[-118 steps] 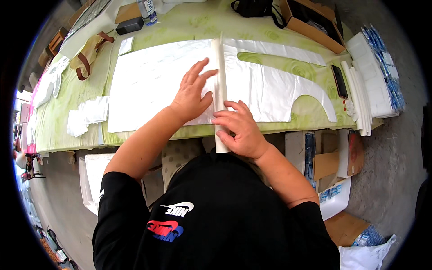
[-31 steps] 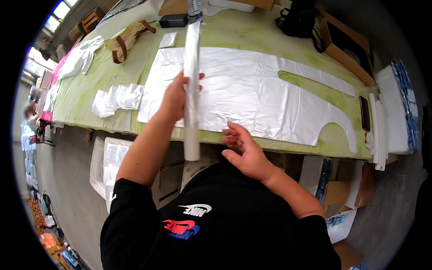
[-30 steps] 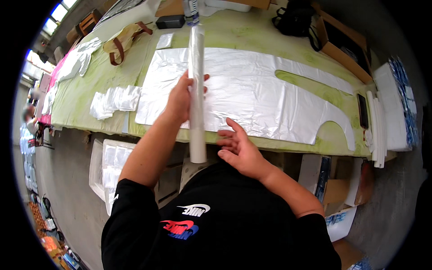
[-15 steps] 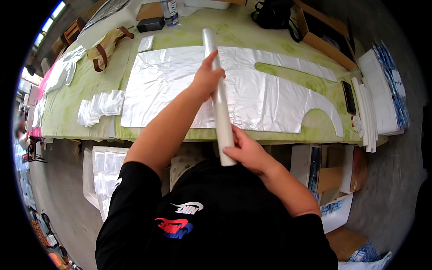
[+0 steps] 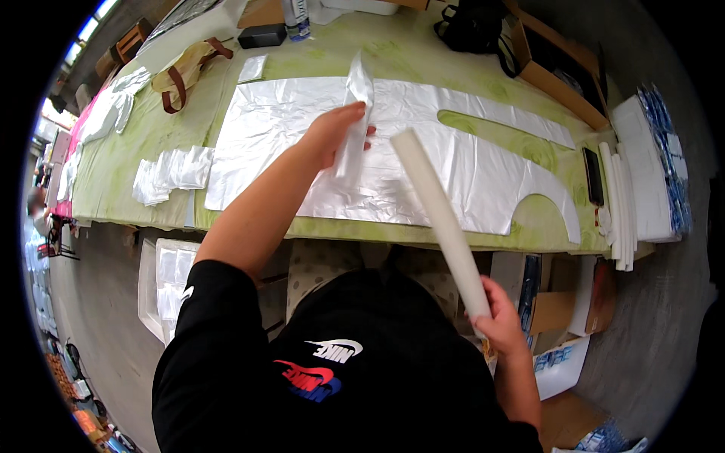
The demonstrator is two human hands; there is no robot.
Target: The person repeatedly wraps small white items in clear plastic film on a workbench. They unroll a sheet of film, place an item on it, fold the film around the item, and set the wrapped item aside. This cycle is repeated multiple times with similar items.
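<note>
My left hand [image 5: 341, 134] is closed around a flattened roll of thin, shiny clear plastic film [image 5: 358, 79] above the table. Away to the right, my right hand [image 5: 500, 321] grips the lower end of a long white tube [image 5: 444, 215], which tilts up and to the left, apart from the film. Below my left hand lies a stack of silvery-clear plastic sheets [image 5: 264, 143], spread flat and cut like aprons, with a long slot and a curved cutout [image 5: 540, 215] at their right end.
Folded plastic packets [image 5: 174, 175] lie at the left of the green-patterned tablecloth [image 5: 302, 64]. A phone [image 5: 590, 175] and several white tubes [image 5: 618, 204] lie at the right edge. At the back are a water bottle [image 5: 297, 21], a black bag [image 5: 470, 30] and a cardboard box [image 5: 555, 83].
The tube has come out of the rolled film. My right hand has carried it right and down, while my left hand keeps the film, now flattened, over the sheets.
</note>
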